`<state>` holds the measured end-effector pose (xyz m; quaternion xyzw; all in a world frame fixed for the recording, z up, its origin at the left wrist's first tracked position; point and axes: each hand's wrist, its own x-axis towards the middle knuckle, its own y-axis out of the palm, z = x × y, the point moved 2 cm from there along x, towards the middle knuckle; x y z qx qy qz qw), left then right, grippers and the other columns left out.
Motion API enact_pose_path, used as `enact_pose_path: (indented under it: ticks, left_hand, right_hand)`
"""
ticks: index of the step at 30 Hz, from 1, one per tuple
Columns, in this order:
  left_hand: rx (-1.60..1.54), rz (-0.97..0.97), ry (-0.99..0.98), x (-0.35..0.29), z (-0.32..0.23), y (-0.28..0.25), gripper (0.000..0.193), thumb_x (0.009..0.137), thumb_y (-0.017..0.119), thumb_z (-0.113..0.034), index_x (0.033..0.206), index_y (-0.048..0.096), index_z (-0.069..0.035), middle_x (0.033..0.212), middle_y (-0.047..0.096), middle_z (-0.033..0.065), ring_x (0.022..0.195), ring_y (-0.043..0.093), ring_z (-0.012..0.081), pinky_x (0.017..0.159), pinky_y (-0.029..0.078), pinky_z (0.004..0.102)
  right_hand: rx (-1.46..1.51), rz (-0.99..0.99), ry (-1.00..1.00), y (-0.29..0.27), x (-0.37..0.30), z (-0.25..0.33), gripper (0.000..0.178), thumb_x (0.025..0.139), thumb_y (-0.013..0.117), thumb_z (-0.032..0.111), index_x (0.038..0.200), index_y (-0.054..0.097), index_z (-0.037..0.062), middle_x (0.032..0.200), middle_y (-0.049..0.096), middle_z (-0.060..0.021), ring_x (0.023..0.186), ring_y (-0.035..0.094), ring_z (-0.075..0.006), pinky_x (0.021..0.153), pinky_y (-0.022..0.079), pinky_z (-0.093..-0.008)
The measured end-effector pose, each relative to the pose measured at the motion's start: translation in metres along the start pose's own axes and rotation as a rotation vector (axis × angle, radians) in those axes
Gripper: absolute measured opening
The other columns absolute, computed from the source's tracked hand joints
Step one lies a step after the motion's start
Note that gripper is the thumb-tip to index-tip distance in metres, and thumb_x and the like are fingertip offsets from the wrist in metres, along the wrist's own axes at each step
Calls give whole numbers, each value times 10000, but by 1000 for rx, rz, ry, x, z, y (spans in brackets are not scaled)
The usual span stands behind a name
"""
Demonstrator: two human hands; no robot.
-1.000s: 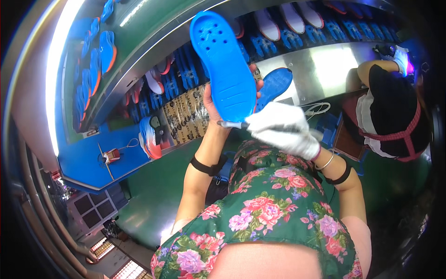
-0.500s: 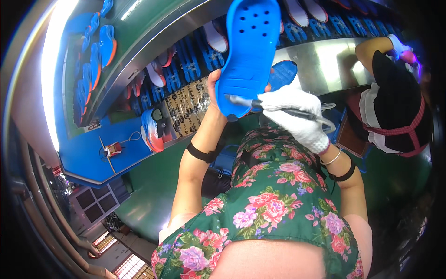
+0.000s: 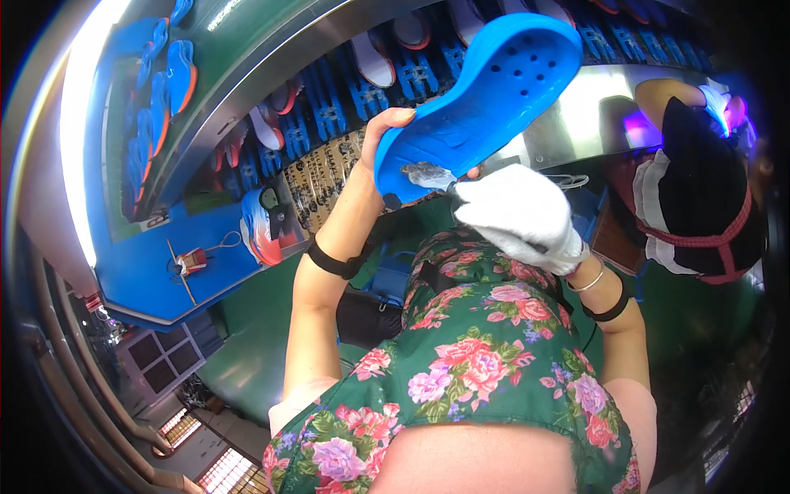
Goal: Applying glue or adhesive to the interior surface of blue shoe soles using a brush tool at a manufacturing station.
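Observation:
My left hand [image 3: 382,138] grips a blue shoe sole [image 3: 485,95] by its near end, thumb on the rim. The sole is raised and tilted, its inner face turned up, with a cluster of round holes at the far end. My right hand [image 3: 527,216], in a white knit glove, is closed on a brush [image 3: 429,175]. The brush's pale bristles press on the inside of the sole near my left hand. Most of its dark handle is hidden by the glove.
A curved line of blue holders [image 3: 362,95] with white-and-red soles runs ahead, beside a metal surface [image 3: 584,103]. At left, a blue table [image 3: 140,280] bears a multicoloured shoe [image 3: 260,226] and a small red item [image 3: 192,262]. A co-worker [image 3: 699,181] works at right.
The sole has swung round, its far end now leaning right and its near end shifting slightly left. The brush stays against its inner face. The holders ahead have shifted a little.

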<state>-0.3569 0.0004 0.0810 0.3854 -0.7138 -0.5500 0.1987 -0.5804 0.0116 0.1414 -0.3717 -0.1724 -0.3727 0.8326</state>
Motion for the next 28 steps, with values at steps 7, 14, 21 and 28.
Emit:
enact_pose_path:
  ticks: [7, 14, 21, 28]
  left_hand:
    - [28, 33, -55, 2, -9, -3, 837, 855, 601, -436, 1522, 385, 21, 1331, 580, 327, 1068, 655, 483, 993, 514, 536]
    - [112, 67, -34, 1, -12, -8, 870, 842, 607, -443, 1532, 369, 31, 1385, 547, 330, 1138, 626, 501, 1048, 477, 537]
    - [108, -26, 98, 4, -16, -30, 1050, 841, 617, -631, 1564, 280, 50, 1484, 433, 335, 1198, 585, 499, 975, 542, 578]
    - [-341, -126, 264, 2, 12, -24, 903, 947, 499, -589, 1594, 266, -3, 1605, 332, 271, 1373, 483, 470, 1122, 385, 657]
  right_hand:
    - [262, 63, -47, 10, -7, 3, 313, 779, 814, 53, 1086, 767, 93, 1101, 754, -109, 868, 716, -259, 751, 577, -370]
    - [420, -4, 170, 19, -4, -1, 196, 774, 827, 33, 960, 791, 85, 983, 778, -101, 860, 719, -243, 783, 567, -353]
    - [409, -87, 285, 33, 4, -2, 181, 797, 822, 25, 970, 782, 59, 995, 773, -88, 877, 727, -191, 801, 576, -327]
    - [425, -175, 496, -6, 20, -40, 188, 851, 771, -6, 1035, 786, 32, 1018, 765, -124, 961, 740, -238, 885, 591, -346]
